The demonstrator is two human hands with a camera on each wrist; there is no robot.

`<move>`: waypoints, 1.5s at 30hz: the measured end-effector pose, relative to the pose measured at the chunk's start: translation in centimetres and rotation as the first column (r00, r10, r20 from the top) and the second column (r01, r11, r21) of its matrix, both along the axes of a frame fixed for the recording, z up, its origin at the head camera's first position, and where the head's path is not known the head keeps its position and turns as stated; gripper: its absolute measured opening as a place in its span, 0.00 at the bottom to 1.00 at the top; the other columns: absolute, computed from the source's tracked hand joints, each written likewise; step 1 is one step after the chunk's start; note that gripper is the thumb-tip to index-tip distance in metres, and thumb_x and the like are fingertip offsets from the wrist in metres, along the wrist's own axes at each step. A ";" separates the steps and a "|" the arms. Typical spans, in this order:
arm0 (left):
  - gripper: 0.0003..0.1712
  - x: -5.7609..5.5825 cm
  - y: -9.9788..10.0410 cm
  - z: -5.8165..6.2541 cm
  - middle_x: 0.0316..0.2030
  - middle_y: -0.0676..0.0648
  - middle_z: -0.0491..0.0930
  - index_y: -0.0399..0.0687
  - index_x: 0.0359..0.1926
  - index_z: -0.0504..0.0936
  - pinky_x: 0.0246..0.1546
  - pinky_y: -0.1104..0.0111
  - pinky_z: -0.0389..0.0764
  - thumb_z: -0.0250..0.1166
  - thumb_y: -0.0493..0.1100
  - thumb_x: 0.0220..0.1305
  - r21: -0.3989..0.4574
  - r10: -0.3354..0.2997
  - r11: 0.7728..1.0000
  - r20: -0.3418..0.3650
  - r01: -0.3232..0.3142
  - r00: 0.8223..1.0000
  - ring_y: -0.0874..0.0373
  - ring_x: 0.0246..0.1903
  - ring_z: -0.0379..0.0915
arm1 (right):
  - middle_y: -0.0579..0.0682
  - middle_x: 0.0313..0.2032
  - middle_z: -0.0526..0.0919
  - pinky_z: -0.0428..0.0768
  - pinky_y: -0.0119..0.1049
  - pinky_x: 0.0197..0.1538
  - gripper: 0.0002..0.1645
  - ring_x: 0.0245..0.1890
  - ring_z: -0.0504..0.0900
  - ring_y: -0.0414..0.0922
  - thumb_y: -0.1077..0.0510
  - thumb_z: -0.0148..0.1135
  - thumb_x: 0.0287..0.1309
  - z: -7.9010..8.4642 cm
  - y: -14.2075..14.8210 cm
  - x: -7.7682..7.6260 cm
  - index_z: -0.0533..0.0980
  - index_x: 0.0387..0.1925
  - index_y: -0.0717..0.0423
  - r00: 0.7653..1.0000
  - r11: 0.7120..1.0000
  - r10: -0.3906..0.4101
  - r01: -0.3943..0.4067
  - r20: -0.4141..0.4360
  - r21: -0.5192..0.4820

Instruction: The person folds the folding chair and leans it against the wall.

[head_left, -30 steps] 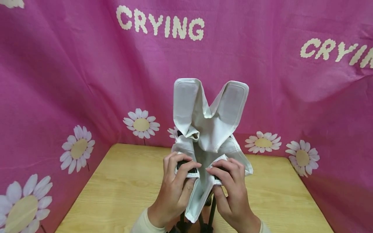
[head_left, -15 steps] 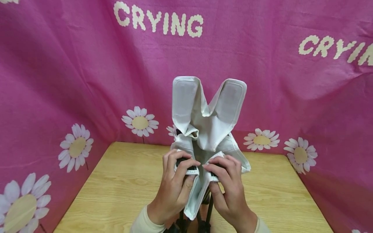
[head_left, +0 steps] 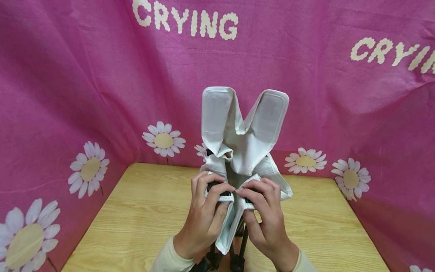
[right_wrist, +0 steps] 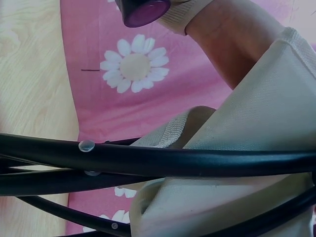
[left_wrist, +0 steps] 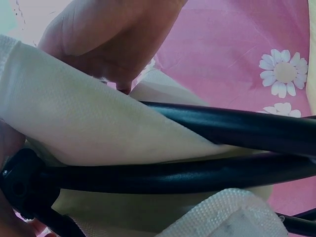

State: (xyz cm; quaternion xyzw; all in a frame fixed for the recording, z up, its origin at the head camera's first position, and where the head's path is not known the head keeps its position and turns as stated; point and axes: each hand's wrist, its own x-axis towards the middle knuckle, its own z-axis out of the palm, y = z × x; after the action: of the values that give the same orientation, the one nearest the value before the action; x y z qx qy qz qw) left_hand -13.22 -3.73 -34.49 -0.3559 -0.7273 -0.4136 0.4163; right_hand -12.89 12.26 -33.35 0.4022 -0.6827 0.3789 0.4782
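Observation:
A folding camp chair with an off-white fabric seat point(head_left: 242, 153) and black tubular legs point(head_left: 244, 241) stands upright in front of me, its frame drawn in narrow. Two fabric corners rise like ears at its far side. My left hand point(head_left: 205, 211) grips the near left corner, fingers curled over the black part at its end. With my right hand point(head_left: 270, 215) I hold the near right corner the same way. The fingertips of both hands almost meet over the sagging fabric. In the left wrist view, black poles point(left_wrist: 227, 126) run beside the cloth; a pole point(right_wrist: 207, 163) crosses it in the right wrist view.
A pale wooden table point(head_left: 125, 223) lies under the chair. Pink cloth point(head_left: 289, 64) printed with daisies and lettering hangs behind and on both sides, close past the table's edges. A black cylinder with a purple face point(right_wrist: 145, 12) shows beside a sleeve.
Both hands keep their hold on the near corners, and their fingertips have come slightly closer together. The whole head view has shifted a little; the chair keeps its shape.

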 end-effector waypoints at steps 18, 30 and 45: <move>0.24 -0.1 0.6 0.3 0.52 0.39 0.67 0.39 0.62 0.70 0.64 0.51 0.53 0.45 0.48 0.75 -0.014 0.008 1.000 -0.023 -0.008 1.000 0.39 0.56 0.57 | 0.63 0.43 0.77 0.61 0.46 0.58 0.21 0.46 0.69 0.60 0.54 0.48 0.69 0.4 0.1 -0.2 0.79 0.44 0.67 1.000 1.000 0.020 -0.020 -0.012 0.008; 0.26 -0.2 0.8 0.3 0.53 0.39 0.66 0.38 0.66 0.67 0.66 0.51 0.52 0.45 0.49 0.75 -0.030 0.011 1.000 0.006 -0.011 1.000 0.40 0.58 0.56 | 0.62 0.46 0.78 0.60 0.47 0.60 0.23 0.48 0.69 0.59 0.52 0.48 0.70 -0.1 0.3 -0.6 0.77 0.50 0.67 1.000 0.999 0.026 -0.027 0.008 0.019; 0.27 -0.3 0.9 0.2 0.52 0.38 0.66 0.37 0.66 0.66 0.65 0.50 0.52 0.45 0.48 0.75 -0.033 0.009 0.999 0.003 -0.009 1.000 0.39 0.58 0.56 | 0.62 0.45 0.77 0.61 0.47 0.59 0.24 0.47 0.69 0.59 0.51 0.48 0.71 -0.1 0.2 -0.8 0.78 0.50 0.68 0.999 0.999 0.042 -0.042 0.001 0.001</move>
State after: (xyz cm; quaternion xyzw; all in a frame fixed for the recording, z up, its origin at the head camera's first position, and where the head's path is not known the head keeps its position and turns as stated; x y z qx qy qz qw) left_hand -13.54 -2.83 -34.25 -0.3588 -0.7364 -0.4000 0.4111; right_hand -13.70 12.45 -33.50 0.4166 -0.6744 0.3887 0.4696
